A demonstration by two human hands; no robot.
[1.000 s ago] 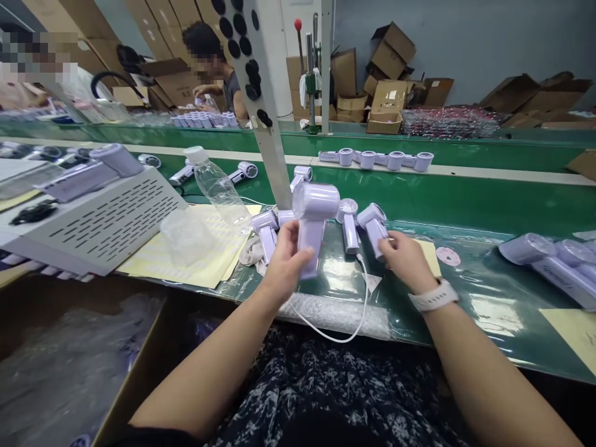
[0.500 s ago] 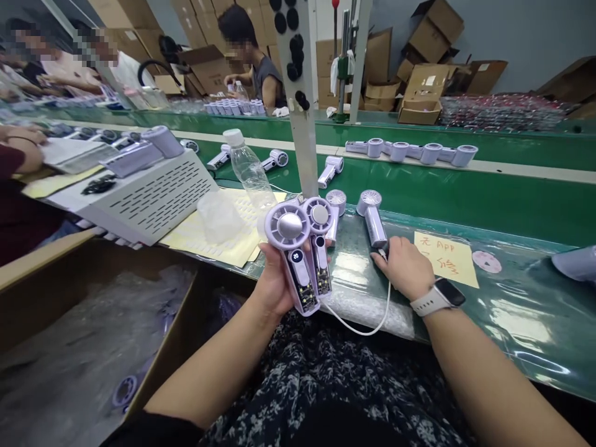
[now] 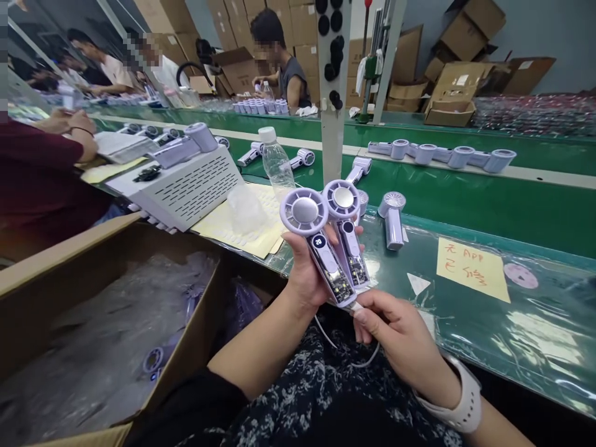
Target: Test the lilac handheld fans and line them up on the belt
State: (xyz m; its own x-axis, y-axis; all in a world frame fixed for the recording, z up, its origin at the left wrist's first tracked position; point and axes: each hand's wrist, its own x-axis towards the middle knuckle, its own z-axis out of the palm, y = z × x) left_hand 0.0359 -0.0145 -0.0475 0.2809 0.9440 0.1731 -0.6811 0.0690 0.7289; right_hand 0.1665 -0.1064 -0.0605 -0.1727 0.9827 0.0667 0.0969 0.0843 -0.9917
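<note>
Two purple handheld fans are held together in my left hand (image 3: 305, 273), their round heads up. The nearer handheld fan (image 3: 305, 212) shows a lit display and bare circuitry in its handle. Beside it the second handheld fan (image 3: 343, 197) has a dark display. My right hand (image 3: 395, 329) pinches the plug of a white charging cable (image 3: 371, 359) at the bottom of the fans' handles. Whether the plug sits in a port I cannot tell. On the table behind stands another handheld fan (image 3: 393, 217), with one more partly hidden behind the held pair.
A clear plastic bottle (image 3: 277, 158) stands by a grey vented box (image 3: 195, 186). Several fans lie along the green conveyor (image 3: 465, 195). A yellow handwritten note (image 3: 472, 268) lies to the right. An open carton (image 3: 107, 236) with plastic bags sits lower left. A metal post (image 3: 332, 143) rises ahead; co-workers sit beyond.
My left hand has turned the fans' faces towards me. My right hand set a fan down, took the cable plug from a fan on the table and brought it to the held fans.
</note>
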